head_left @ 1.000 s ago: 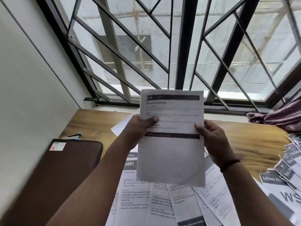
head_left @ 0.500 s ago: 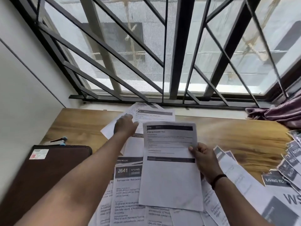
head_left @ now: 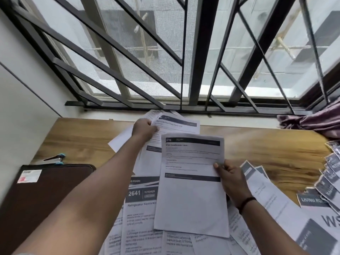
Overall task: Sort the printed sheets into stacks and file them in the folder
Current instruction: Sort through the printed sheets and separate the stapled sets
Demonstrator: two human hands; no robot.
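Left hand reaching to the far stack, right hand holding one sheet.

My right hand [head_left: 232, 178] pinches the "Wipe baseboards clean" sheet [head_left: 191, 184] by its right edge above the loose printed sheets [head_left: 141, 214]; my left hand [head_left: 144, 130], which has let go of it, now grips the far stack [head_left: 176, 124] by the window grille [head_left: 165, 57]. The brown folder [head_left: 42, 192] lies closed at left.

— What runs along the far side of the wooden desk [head_left: 266, 150]?
— A window [head_left: 165, 57] with dark metal bars [head_left: 205, 52] crossing in diagonals, and a mesh screen behind them.
— And at the right end?
— A bunched purple cloth [head_left: 316, 122] lies by the sill.
— On the left?
— A stapler [head_left: 56, 160] with blue trim lies near the pale wall [head_left: 22, 111].
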